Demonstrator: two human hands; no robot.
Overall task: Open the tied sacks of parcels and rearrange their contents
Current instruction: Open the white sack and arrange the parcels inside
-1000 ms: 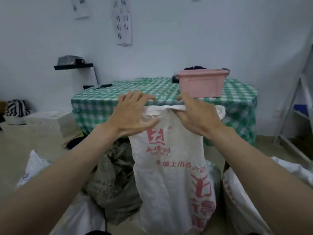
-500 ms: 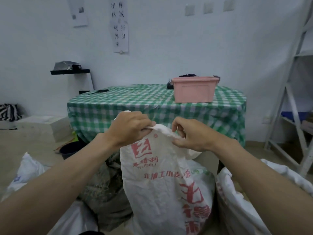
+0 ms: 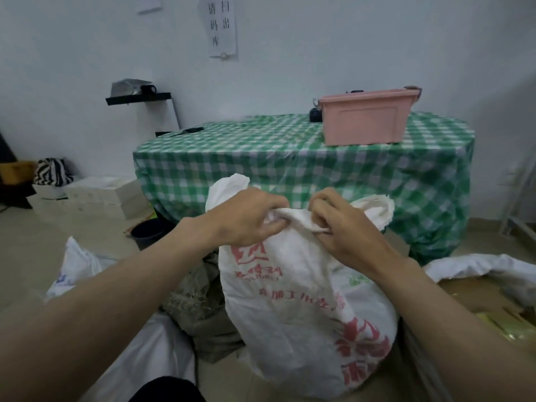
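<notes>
Plain white wall (image 3: pixel 319 39) bearing hanging paper notice with black characters (image 3: pixel 222 26). Surface draped in green-and-white checked cloth (image 3: pixel 261 158) standing against wall. Black wall shelf (image 3: pixel 138 97) sitting left. Beige smooth floor (image 3: pixel 72 227) spreading below. White metal rack frame (image 3: pixel 522 195) showing at right edge. Soft, even light filling room.

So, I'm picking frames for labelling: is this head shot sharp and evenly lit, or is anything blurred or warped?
Head view: soft, even light, no harsh glare; the red print on the sack is smeared, and the table bows from wide-angle distortion.
</notes>
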